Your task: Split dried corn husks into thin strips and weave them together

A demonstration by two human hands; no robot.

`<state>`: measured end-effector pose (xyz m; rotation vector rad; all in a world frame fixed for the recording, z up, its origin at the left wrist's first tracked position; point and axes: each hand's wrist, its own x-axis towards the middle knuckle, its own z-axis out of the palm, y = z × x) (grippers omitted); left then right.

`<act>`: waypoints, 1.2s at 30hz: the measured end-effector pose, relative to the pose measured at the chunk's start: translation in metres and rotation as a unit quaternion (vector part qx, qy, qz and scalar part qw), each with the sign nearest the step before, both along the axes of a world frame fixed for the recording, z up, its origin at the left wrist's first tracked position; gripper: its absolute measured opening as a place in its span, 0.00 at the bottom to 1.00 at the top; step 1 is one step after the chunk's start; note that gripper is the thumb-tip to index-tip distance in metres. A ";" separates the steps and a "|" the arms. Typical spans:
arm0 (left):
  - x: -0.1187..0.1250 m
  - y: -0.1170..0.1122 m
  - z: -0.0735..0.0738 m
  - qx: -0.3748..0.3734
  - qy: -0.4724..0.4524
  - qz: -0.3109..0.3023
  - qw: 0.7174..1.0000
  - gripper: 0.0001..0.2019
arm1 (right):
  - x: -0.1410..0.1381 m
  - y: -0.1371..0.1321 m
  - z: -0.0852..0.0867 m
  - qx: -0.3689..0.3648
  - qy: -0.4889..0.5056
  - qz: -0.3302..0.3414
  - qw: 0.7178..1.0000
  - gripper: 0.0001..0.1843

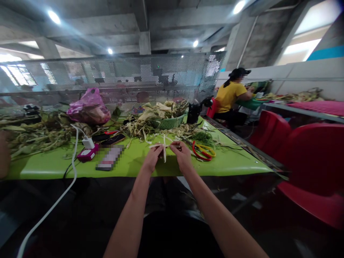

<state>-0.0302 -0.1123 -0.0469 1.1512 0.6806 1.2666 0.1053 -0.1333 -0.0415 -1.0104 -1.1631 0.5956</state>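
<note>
My left hand (152, 157) and my right hand (182, 153) are held close together above the near edge of the green table (53, 165). Both pinch pale strips of dried husk (163, 149) that cross between them, one strip lying sideways and one hanging down. Just right of my right hand lie scissors with red and yellow handles (203, 151). Behind my hands a green basket (168, 123) holds more husks.
Dried husks are heaped along the far and left side of the table. A pink plastic bag (88, 107), a white charger with cable (87, 142), a pink device (87, 154) and phones lie left of centre. Red chairs (311, 168) stand on the right; a person in yellow (231, 96) sits beyond.
</note>
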 end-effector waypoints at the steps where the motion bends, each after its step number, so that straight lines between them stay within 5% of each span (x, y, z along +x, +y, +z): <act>1: 0.000 0.001 0.000 0.001 -0.001 0.014 1.000 0.16 | 0.001 -0.001 0.001 0.016 -0.005 -0.025 1.000 0.17; 4: 0.000 0.002 0.000 -0.003 -0.025 0.043 0.999 0.16 | 0.001 -0.006 0.003 0.047 -0.047 -0.075 0.995 0.18; 9: 0.001 0.002 0.001 0.006 -0.071 0.041 0.997 0.16 | -0.006 -0.006 0.002 0.052 -0.194 -0.008 0.980 0.14; 13: 0.003 0.002 0.002 -0.002 -0.078 0.026 0.997 0.17 | -0.009 -0.002 -0.001 0.066 -0.245 -0.021 0.967 0.13; 24: 0.003 -0.002 0.007 -0.007 -0.056 0.060 0.997 0.15 | -0.008 -0.001 -0.006 0.085 -0.307 -0.039 0.947 0.11; 36: 0.000 0.001 0.005 0.000 -0.087 0.097 0.992 0.15 | -0.013 0.002 -0.005 0.049 -0.333 0.030 0.941 0.10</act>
